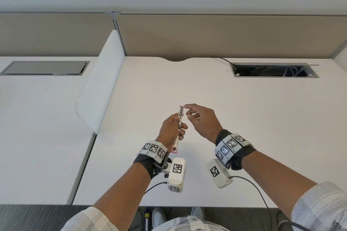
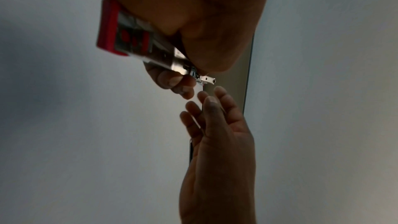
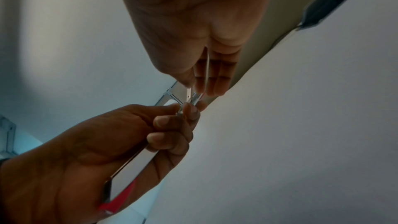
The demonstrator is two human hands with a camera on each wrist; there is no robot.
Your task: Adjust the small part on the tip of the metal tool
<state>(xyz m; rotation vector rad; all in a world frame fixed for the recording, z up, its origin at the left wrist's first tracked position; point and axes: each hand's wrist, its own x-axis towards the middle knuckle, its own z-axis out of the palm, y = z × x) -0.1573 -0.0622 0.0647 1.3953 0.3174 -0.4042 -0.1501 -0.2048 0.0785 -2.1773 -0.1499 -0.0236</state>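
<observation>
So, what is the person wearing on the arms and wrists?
Both forearms are bare, with pale checked sleeves pushed up. Each wrist has a black band carrying white blocks with black square markers. A white camera box hangs below each, with a black cable.

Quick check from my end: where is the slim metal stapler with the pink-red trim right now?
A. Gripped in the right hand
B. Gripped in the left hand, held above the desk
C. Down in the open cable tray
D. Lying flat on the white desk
B: the left hand grips the slim metal stapler with pink-red trim above the white desk; the right hand only reaches an index finger to its far tip.
</observation>
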